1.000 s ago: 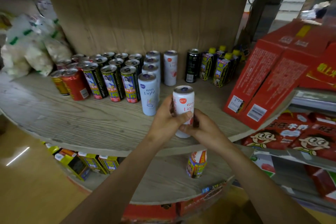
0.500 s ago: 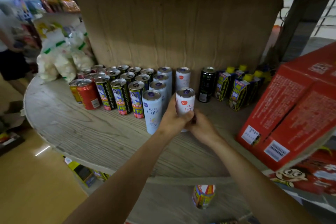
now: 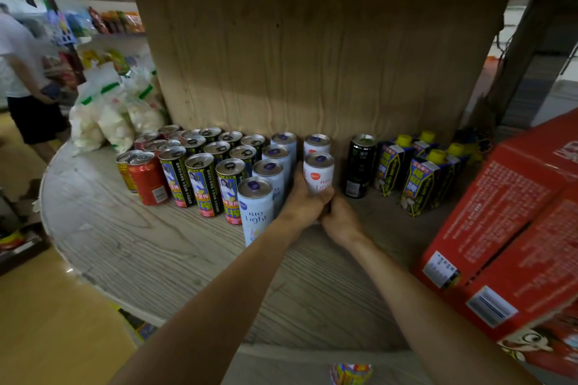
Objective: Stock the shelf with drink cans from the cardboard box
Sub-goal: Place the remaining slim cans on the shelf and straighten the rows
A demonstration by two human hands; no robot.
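- I am holding the white can low on its body with both hands; my left hand is wrapping its left side with fingers curled closed around it, and my right hand is cupping the base from the front-right; how far those right fingers are closing I cannot tell, since the other hand is covering them
- The can is standing upright on the wooden shelf, directly in front of the rear white can and between the pale blue row and the black can
- I am judging the job as squaring it up; keeping it vertical, nudging it straight back so the column is lining up, label facing me
- I am minding the pale blue cans just beside my left knuckles; opening my fingers outward slowly so nothing is tipping
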